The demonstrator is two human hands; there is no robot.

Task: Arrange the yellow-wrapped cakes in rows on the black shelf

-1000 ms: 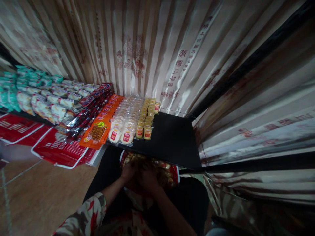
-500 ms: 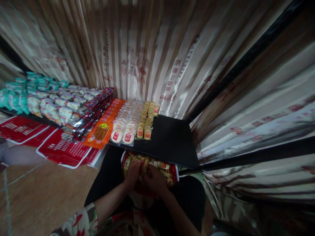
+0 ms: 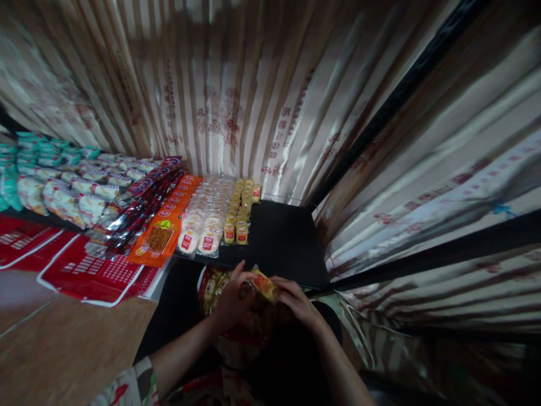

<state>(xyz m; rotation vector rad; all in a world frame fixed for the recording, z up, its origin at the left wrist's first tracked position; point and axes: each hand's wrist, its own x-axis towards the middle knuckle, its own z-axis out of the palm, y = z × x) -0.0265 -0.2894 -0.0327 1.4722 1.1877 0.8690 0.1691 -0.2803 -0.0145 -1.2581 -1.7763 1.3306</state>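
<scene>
My right hand [image 3: 296, 301] grips the right end of a yellow wrapped snack [image 3: 264, 285] between thumb and fingers. Close beside it is my left hand [image 3: 231, 299], its fingers curled in near the snack's left end; what they hold is too dark to make out. Under both hands, an opened red-edged bag [image 3: 202, 287] full of similar yellow wrapped snacks lies on my lap. Just beyond, rows of the same yellow snacks [image 3: 242, 232] stand on the black table [image 3: 283, 237].
Left of the yellow rows lie packs of round white crackers [image 3: 208, 242], an orange snack bag [image 3: 157, 237], dark shiny packs [image 3: 127, 220], white packs [image 3: 63, 200] and green packs [image 3: 10, 189]. Red bags [image 3: 97, 265] hang at the table's front. A curtain [image 3: 236, 84] rises behind.
My hands have moved apart above the bag, and a yellow wrapped snack is now lifted in my right hand. The view has shifted slightly to the right.
</scene>
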